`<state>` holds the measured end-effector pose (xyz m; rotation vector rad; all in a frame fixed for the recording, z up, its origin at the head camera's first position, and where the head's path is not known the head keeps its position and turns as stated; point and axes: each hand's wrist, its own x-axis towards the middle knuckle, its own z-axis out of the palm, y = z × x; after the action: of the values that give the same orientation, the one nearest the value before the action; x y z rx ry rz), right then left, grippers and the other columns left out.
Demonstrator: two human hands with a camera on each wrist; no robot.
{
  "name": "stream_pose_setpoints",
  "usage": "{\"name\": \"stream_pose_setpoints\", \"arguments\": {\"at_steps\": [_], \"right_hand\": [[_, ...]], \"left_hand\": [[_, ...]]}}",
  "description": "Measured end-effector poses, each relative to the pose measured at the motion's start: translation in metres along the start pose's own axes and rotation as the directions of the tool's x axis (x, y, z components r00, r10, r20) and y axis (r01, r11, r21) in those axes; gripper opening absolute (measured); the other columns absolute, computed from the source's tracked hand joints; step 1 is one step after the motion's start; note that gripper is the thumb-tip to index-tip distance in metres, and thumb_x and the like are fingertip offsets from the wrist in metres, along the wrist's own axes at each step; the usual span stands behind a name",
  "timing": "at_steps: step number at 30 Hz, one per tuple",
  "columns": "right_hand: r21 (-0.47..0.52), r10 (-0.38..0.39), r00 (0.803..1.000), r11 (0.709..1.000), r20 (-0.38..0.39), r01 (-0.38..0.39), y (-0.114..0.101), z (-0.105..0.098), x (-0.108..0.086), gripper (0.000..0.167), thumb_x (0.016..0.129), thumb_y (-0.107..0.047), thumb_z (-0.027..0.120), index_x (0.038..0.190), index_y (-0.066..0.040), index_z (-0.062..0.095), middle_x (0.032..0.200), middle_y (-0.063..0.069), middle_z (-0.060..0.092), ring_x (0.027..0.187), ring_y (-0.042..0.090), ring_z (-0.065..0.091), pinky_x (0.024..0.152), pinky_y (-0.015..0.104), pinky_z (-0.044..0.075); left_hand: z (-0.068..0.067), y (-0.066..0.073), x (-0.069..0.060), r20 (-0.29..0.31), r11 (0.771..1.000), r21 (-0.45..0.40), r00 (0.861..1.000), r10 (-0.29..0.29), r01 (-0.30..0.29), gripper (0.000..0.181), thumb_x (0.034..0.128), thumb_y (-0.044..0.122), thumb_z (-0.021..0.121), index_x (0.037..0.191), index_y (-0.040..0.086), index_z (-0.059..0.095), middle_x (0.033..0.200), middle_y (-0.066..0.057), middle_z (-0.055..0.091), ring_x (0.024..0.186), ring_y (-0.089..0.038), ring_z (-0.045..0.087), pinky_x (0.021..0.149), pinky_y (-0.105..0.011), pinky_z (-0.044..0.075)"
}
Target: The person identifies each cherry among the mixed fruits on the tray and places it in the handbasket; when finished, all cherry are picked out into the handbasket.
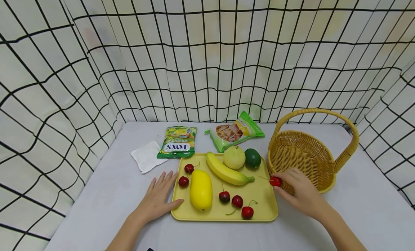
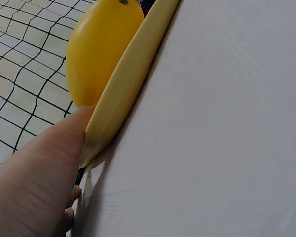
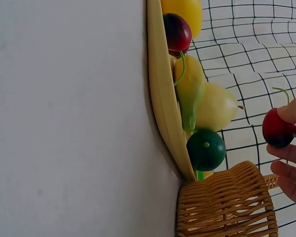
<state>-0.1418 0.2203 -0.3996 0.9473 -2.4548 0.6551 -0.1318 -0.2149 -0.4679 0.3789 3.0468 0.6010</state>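
Pinched in the right hand (image 1: 298,189), one cherry (image 1: 275,181) is at the tray (image 1: 264,198) edge near the basket (image 1: 301,150), not yet set down, with five other cherries (image 1: 237,201) left on the tray and the left hand (image 1: 158,199), fingers outstretched, touching its rim.

Camera layout, three views
The yellow tray (image 1: 266,200) is viewed forward and downward by the head camera, from above the left hand (image 1: 157,200) and right hand (image 1: 299,191). Tilted wrist views are taken low and close; tray edge beside the left hand and wicker basket (image 1: 301,153) beside the right are shared with the head view.
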Motion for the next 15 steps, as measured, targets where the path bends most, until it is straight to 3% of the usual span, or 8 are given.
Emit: {"name": "stream_pose_setpoints", "arguments": {"at_steps": [8,15], "right_hand": [[-0.017,0.065,0.998,0.998,-0.007,-0.065,0.010,0.000,-0.001,0.038,0.071,-0.009,0.076,0.107,-0.011,0.064,0.093,-0.012,0.061,0.087,0.007,0.049,0.071,0.019,0.043],[-0.017,0.090,0.996,0.996,0.015,-0.090,0.021,0.002,0.001,0.037,0.074,-0.007,0.073,0.109,-0.007,0.062,0.093,-0.007,0.061,0.086,0.009,0.052,0.067,0.030,0.049]], "left_hand": [[0.001,0.000,0.000,0.002,1.000,0.002,1.000,0.002,-0.002,0.090,0.0762,0.067,0.052,0.145,0.014,0.028,0.149,-0.012,0.024,0.137,-0.032,0.014,0.107,-0.055,0.003],[0.000,0.000,-0.001,-0.004,1.000,0.007,1.000,0.005,-0.005,0.089,0.0766,0.067,0.052,0.145,0.014,0.028,0.149,-0.011,0.024,0.137,-0.032,0.014,0.108,-0.054,0.003]]}}
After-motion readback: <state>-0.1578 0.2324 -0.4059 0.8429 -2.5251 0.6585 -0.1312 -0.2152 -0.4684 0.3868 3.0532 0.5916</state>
